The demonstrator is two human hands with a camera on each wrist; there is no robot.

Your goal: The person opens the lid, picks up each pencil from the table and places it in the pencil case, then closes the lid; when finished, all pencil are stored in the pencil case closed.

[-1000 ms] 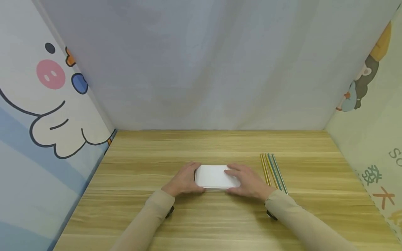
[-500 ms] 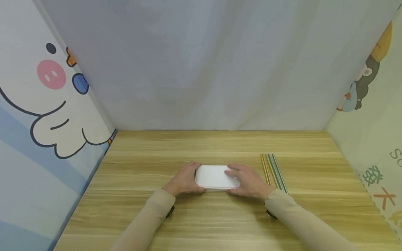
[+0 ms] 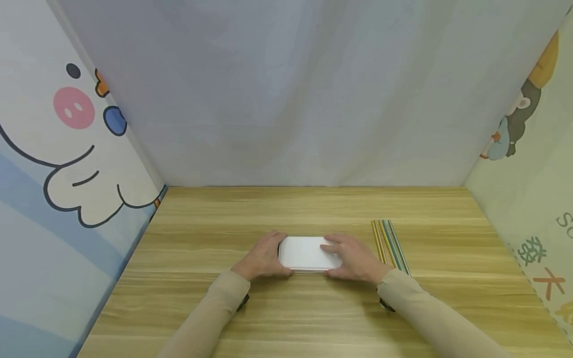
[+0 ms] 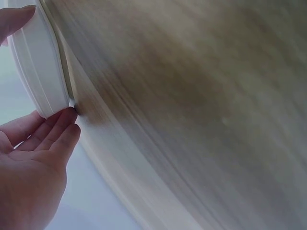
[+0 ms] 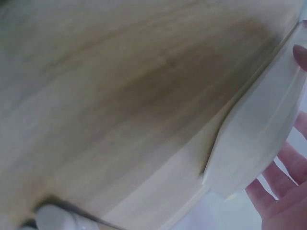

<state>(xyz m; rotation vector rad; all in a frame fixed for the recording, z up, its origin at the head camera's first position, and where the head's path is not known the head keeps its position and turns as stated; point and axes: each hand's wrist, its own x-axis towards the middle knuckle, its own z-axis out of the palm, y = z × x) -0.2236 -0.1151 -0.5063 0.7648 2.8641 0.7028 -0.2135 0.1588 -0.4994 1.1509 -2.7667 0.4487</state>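
Note:
A flat white box [image 3: 302,253] with rounded corners lies lengthwise on the table between both hands. My left hand [image 3: 265,258] grips its left end, thumb on the near side and fingers at the far side. At the other end, my right hand [image 3: 355,259] holds it the same way, with one finger over the top. A dark sliver shows beside the box near the left palm. Seen from the left wrist, the box [image 4: 41,62] has a thin seam running along its side, close to the tabletop.
Several thin sticks, gold [image 3: 379,243] and blue-green [image 3: 398,243], lie side by side to the right, partly behind the right wrist. The wooden table [image 3: 201,214] meets a pale curtain [image 3: 277,99] at the back. Cartoon-printed panels [image 3: 58,164] stand at both sides.

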